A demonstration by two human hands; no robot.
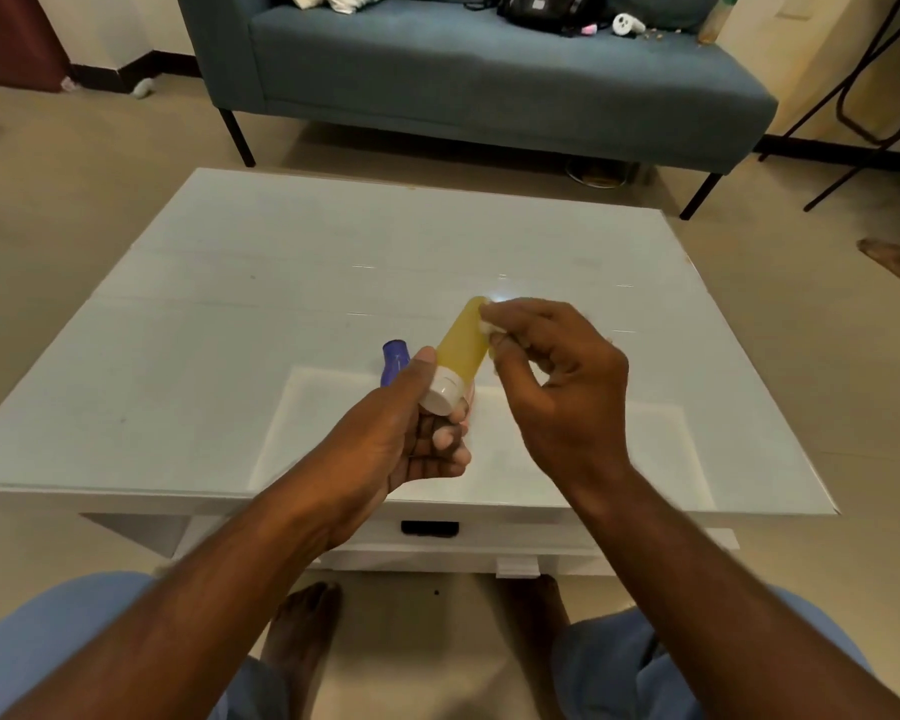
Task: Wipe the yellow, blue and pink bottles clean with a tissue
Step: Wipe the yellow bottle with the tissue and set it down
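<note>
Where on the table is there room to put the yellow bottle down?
Bare patches: the table's left side, left of the blue bottle, and its far half toward the sofa. It is crowded at the near middle, around the yellow bottle and both hands.

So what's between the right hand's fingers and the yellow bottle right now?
A small wad of white tissue, pinched by the right hand against the far end of the yellow bottle. The head view shows it; the left hand holds the cap end.

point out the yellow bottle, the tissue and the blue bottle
yellow bottle (462, 341), head view, middle of its body
tissue (488, 324), head view, white wad at the fingertips
blue bottle (395, 362), head view, its visible end
</note>
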